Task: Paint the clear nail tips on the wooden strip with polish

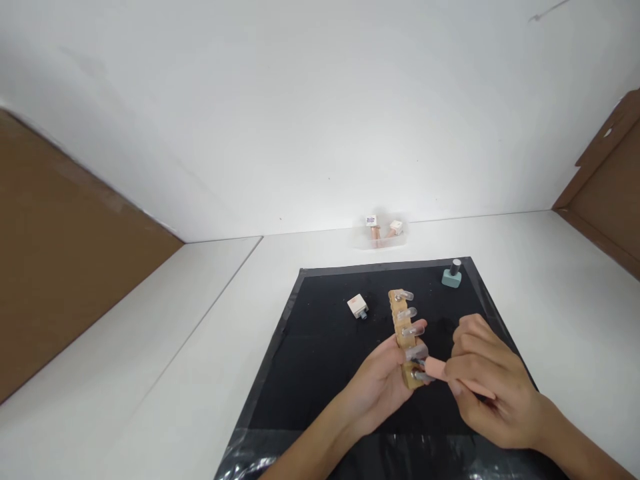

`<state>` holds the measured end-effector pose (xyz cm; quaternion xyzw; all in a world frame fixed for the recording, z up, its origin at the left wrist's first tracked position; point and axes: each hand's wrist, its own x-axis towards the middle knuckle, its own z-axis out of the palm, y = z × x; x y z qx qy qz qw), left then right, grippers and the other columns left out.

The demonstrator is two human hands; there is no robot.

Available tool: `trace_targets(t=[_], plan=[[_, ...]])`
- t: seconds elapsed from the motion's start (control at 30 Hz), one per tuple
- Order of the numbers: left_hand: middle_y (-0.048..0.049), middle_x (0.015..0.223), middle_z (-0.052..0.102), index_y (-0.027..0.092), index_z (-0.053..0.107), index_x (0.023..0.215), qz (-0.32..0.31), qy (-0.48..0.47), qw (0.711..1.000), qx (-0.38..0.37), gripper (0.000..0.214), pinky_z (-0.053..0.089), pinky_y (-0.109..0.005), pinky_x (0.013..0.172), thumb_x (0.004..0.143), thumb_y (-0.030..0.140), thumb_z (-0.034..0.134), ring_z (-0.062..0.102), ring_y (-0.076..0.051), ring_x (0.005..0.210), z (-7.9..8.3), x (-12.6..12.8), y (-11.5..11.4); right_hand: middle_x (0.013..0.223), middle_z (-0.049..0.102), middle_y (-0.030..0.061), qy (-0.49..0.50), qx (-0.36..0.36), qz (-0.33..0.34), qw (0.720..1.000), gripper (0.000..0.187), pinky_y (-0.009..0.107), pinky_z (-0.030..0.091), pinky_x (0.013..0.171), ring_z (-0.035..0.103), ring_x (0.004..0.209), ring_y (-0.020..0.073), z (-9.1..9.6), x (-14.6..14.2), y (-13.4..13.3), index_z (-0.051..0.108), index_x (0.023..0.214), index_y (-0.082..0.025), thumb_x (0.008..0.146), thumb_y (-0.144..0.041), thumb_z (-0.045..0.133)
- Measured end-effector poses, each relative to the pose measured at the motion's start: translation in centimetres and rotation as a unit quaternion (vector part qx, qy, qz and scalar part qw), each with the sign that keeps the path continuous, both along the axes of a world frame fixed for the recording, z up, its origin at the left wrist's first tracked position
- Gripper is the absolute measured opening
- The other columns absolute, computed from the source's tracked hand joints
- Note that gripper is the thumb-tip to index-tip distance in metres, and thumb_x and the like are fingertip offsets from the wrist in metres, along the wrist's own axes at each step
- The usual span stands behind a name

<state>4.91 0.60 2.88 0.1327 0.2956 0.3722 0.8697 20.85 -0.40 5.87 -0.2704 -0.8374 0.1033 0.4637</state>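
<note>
My left hand (383, 383) is closed around a wooden nail tip stand (401, 325), held tilted above the black mat. Several clear false nails (407, 313) stick out from the stand's right side. Between the fingers of my right hand (495, 390) is a pink nail polish brush cap (436, 367), its brush end at the lower nails of the stand. Whether the bristles touch a nail is too small to tell. Left of the stand, a white square nail polish bottle (357, 306) lies on the mat with its neck uncapped.
A teal nail polish bottle (451, 278) with a silver cap stands at the mat's far right corner. Behind the black mat (310, 373), a clear tray (367, 244) holds white-and-pink bottles (371, 222) against the white wall. Brown panels (75, 253) flank the white table.
</note>
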Motion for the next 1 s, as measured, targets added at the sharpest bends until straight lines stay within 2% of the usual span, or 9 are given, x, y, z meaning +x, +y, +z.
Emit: trace_targets(t=[0.4, 0.57, 0.67, 0.77, 0.87, 1.0], plan=[[0.0015, 0.065, 0.055, 0.011, 0.065, 0.097, 0.011, 0.001, 1.0, -0.005, 0.046, 0.035, -0.025, 0.065, 0.054, 0.018, 0.079, 0.05, -0.009, 0.06, -0.01, -0.01, 0.01, 0.058, 0.047, -0.0011, 0.0, -0.005, 0.01, 1.0, 0.023, 0.029, 0.038, 0.056, 0.043, 0.058, 0.014, 0.17, -0.06, 0.0, 0.053, 0.081, -0.018, 0.073, 0.002, 0.046], [0.0018, 0.066, 0.055, 0.012, 0.064, 0.099, 0.004, -0.004, 1.0, 0.001, 0.045, 0.034, -0.025, 0.064, 0.057, 0.016, 0.077, 0.05, -0.009, 0.06, -0.28, -0.07, -0.09, 0.055, 0.041, -0.0033, 0.016, -0.016, -0.007, 1.0, 0.021, 0.028, 0.034, 0.051, 0.038, 0.052, 0.0127, 0.17, 0.11, -0.16, 0.049, 0.076, -0.019, 0.072, 0.001, 0.043], [0.0014, 0.066, 0.055, 0.011, 0.064, 0.099, 0.007, -0.006, 1.0, 0.009, 0.044, 0.034, -0.026, 0.064, 0.057, 0.016, 0.077, 0.05, -0.009, 0.06, -0.26, -0.08, -0.13, 0.057, 0.042, -0.0028, 0.012, -0.029, 0.003, 1.0, 0.021, 0.028, 0.036, 0.053, 0.04, 0.054, 0.0129, 0.15, 0.11, -0.15, 0.049, 0.079, -0.019, 0.074, 0.001, 0.043], [0.0012, 0.066, 0.055, 0.011, 0.064, 0.099, 0.007, -0.01, 1.0, 0.002, 0.045, 0.034, -0.026, 0.064, 0.056, 0.014, 0.077, 0.05, -0.009, 0.061, -0.1, -0.04, -0.1, 0.055, 0.038, -0.0039, 0.001, -0.032, -0.02, 0.999, 0.022, 0.028, 0.034, 0.052, 0.038, 0.052, 0.0123, 0.1, 0.18, -0.11, 0.047, 0.074, -0.02, 0.072, 0.002, 0.043], [0.0015, 0.063, 0.054, 0.012, 0.064, 0.098, 0.007, -0.014, 1.0, -0.001, 0.044, 0.033, -0.026, 0.063, 0.056, 0.013, 0.077, 0.05, -0.009, 0.06, 0.0, -0.03, -0.07, 0.054, 0.034, -0.0049, 0.03, -0.037, -0.047, 0.998, 0.023, 0.027, 0.03, 0.05, 0.034, 0.05, 0.0118, 0.13, 0.38, -0.17, 0.044, 0.07, -0.02, 0.071, 0.003, 0.042], [0.0014, 0.067, 0.055, 0.012, 0.065, 0.1, 0.006, -0.004, 1.0, 0.007, 0.045, 0.034, -0.026, 0.064, 0.056, 0.014, 0.076, 0.05, -0.01, 0.062, -0.1, -0.12, -0.1, 0.056, 0.037, -0.0041, 0.04, -0.045, -0.016, 0.998, 0.021, 0.026, 0.033, 0.05, 0.039, 0.052, 0.0124, 0.21, 0.41, -0.23, 0.047, 0.076, -0.02, 0.074, 0.001, 0.043]])
